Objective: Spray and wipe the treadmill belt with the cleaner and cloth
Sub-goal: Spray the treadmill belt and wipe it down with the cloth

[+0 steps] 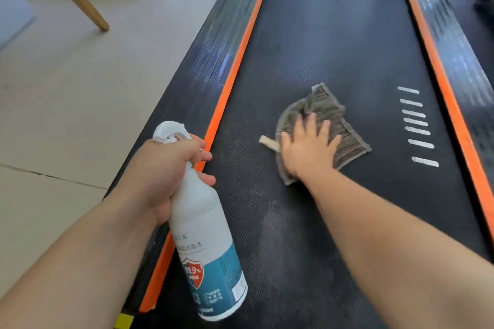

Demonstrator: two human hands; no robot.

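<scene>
Treadmill belt runs lengthwise away; one cloth under the right hand, grip spread flat; one spray bottle, seemingly nozzle-forward, clamped in the left hand.

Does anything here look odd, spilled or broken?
Nothing looks broken or spilled. The belt has pale, dusty smears near the cloth, which the right hand presses flat. The left hand holds the spray bottle tilted.

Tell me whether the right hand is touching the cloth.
Touching. The head view shows the right hand lying flat on the cloth, fingers spread across its middle, on the treadmill belt.
</scene>
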